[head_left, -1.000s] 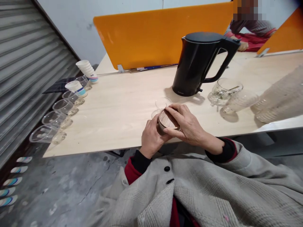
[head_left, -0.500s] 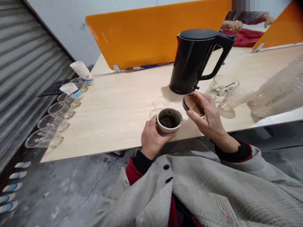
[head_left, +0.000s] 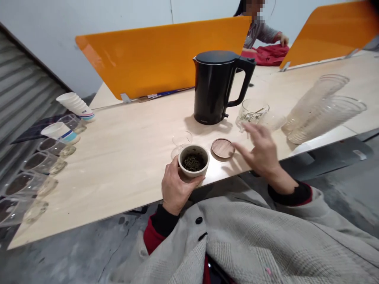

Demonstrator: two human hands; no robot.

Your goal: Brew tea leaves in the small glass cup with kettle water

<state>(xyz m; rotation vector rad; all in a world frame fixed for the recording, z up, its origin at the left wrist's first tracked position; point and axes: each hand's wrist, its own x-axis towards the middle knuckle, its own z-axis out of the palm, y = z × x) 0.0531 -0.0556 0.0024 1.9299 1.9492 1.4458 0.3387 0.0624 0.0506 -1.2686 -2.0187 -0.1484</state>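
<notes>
My left hand (head_left: 177, 188) is wrapped round a pale canister (head_left: 204, 170) with dark dried tea leaves (head_left: 194, 161) inside; its mouth tips toward me near the table's front edge. Just to the right, a round wooden lid (head_left: 223, 148) lies flat on the table. My right hand (head_left: 260, 152), slightly blurred, hovers beside the lid with fingers apart and nothing in them. Behind the canister stands a small clear cup (head_left: 181, 139). A glass (head_left: 254, 111) holding a thin greenish item sits beyond my right fingertips, with another clear cup (head_left: 275, 120) by it.
A black electric kettle (head_left: 213, 88) stands behind the lid. Stacked clear cups (head_left: 328, 114) lean at the right. Paper cups (head_left: 75, 106) and several clear cups (head_left: 38, 165) line the left edge. Orange dividers (head_left: 160, 59) cross the table; a person (head_left: 262, 35) handles red cloth (head_left: 268, 54) behind.
My right hand has let go of the wooden lid, which now lies on the table, and its fingers have spread. My left hand still holds the canister. The view has shifted.
</notes>
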